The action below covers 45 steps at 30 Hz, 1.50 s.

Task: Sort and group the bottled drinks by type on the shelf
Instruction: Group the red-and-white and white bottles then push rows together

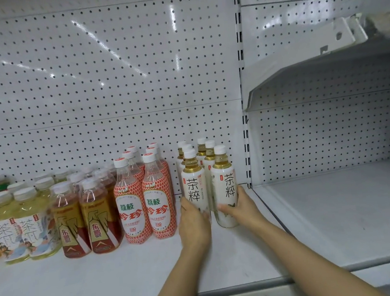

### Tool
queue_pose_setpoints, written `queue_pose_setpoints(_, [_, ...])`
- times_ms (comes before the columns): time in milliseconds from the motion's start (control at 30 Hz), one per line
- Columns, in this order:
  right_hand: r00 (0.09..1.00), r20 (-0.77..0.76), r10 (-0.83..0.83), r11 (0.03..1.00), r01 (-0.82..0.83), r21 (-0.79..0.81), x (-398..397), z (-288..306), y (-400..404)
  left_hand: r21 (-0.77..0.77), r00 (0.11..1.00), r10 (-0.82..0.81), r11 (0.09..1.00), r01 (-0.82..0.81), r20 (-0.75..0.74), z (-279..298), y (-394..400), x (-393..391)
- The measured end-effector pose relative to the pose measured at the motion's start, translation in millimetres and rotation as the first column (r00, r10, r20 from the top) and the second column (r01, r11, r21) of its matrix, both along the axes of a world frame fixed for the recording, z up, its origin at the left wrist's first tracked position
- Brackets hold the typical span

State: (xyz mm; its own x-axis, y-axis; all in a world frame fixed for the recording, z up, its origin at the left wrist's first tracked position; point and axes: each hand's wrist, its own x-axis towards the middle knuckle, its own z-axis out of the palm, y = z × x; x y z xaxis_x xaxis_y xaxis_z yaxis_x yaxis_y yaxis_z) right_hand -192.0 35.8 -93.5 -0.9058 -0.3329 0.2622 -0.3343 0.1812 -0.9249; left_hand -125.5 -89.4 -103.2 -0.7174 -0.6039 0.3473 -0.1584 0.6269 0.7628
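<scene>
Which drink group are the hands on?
The white-label tea bottles, rightmost group. Left hand and right hand each hold a front bottle; other groups are untouched.

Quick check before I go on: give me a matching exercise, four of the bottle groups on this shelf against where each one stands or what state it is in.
Things:
1. white-label tea bottles
2. red-patterned lychee bottles
3. gold-and-red labelled bottles
4. pale yellow tea bottles

Places or states:
A. far left of the row
B. front pair in the grip of the left hand and right hand
C. directly left of the held bottles
D. between the pale yellow and the red-patterned groups

Pairs: 1-B, 2-C, 3-D, 4-A
</scene>
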Motion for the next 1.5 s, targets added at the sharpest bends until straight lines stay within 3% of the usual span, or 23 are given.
queue_pose_setpoints(400, [1.0,0.029,-0.004,0.999,0.005,-0.033,1,1,-19,0.04,0.999,-0.023,0.999,0.022,0.041,-3,-6,-9])
queue_pose_setpoints(567, [0.988,-0.11,-0.112,0.993,0.116,0.029,7,-1,-17,-0.133,1.0,-0.017,0.991,0.014,-0.021,-2,-6,-5])
queue_pose_setpoints(733, [0.859,-0.456,-0.232,0.934,0.327,0.141,11,-5,-19,-0.42,0.989,-0.028,0.907,-0.036,-0.145,1,1,1])
queue_pose_setpoints(867, [0.756,-0.627,-0.189,0.851,0.445,0.279,18,-4,-12,-0.589,0.986,-0.064,0.807,-0.041,-0.155,1,-2,5])
queue_pose_setpoints(1133, [0.687,-0.722,-0.085,0.798,0.481,0.364,31,-1,0,-0.686,0.999,-0.021,0.728,-0.014,-0.042,2,-7,15])
queue_pose_setpoints(1333, [0.676,-0.737,-0.025,0.776,0.477,0.412,41,-1,-1,-0.814,0.992,0.068,0.579,0.044,0.102,11,-18,41])
queue_pose_setpoints(1500, [0.603,-0.797,0.04,0.787,0.472,0.396,63,-6,-21,-0.825,0.984,0.165,0.564,-0.036,0.069,7,-38,74])
